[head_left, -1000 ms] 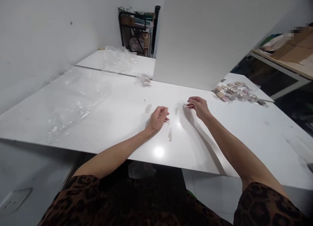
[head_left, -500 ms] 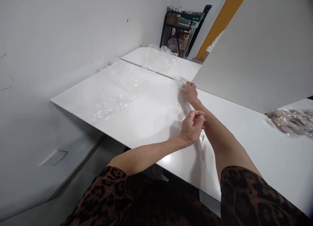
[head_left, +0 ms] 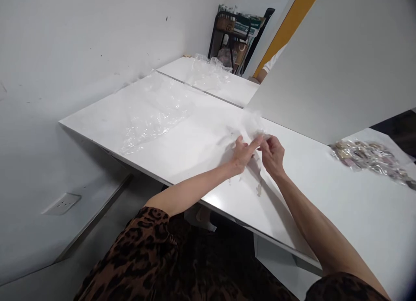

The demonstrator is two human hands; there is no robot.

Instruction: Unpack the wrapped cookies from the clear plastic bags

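Note:
A thin clear plastic bag lies bunched on the white table, its outline hard to follow. My right hand is closed, thumb and fingertips pinching the plastic. My left hand lies against the plastic from the other side. Its thumb sticks up apart from the outstretched index finger, whose tip meets the right fingertips; its other fingers are partly hidden. Small brownish marks or bits show below the hands, too faint to name. Left of my hands, another clear plastic sheet or bag lies spread flat.
Crumpled clear plastic rests on the far table section. A grey panel stands across the table, with a person's arm behind it. Clear packs of small brownish pieces lie at right. A loaded black rack stands behind.
My right hand has come back toward me and now meets the left hand at the plastic. The left hand has moved slightly forward, its thumb lifting away from the fingers.

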